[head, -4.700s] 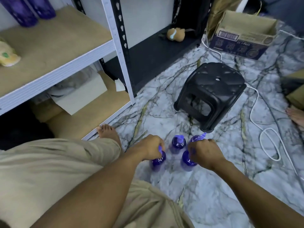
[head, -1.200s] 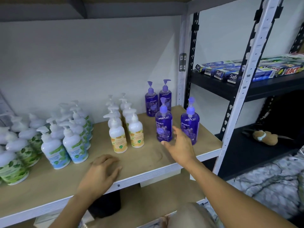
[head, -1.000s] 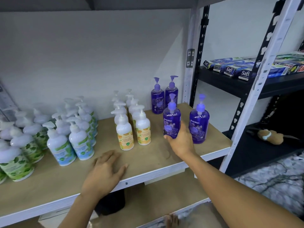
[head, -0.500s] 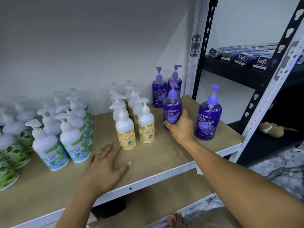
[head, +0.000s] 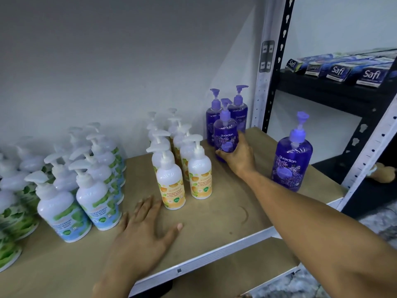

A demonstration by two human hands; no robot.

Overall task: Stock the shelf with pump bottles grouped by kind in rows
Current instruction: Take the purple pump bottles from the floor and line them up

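Four purple pump bottles stand at the right end of the brown shelf board. My right hand grips the lower part of one purple bottle, just in front of two purple bottles at the back wall. Another purple bottle stands alone near the front right corner. My left hand rests flat on the board near the front edge. White bottles with orange labels stand in two rows at the centre. Left of them are white bottles with green-blue labels.
A white perforated upright and a black upright border the shelf on the right. Beyond them a black shelf holds blue toothpaste boxes. A tan plush toy lies lower right. Marble floor shows at the bottom right.
My right hand has pushed the gripped purple bottle back toward the two rear purple ones. The left hand stays flat on the board. The view has moved closer to the shelf.
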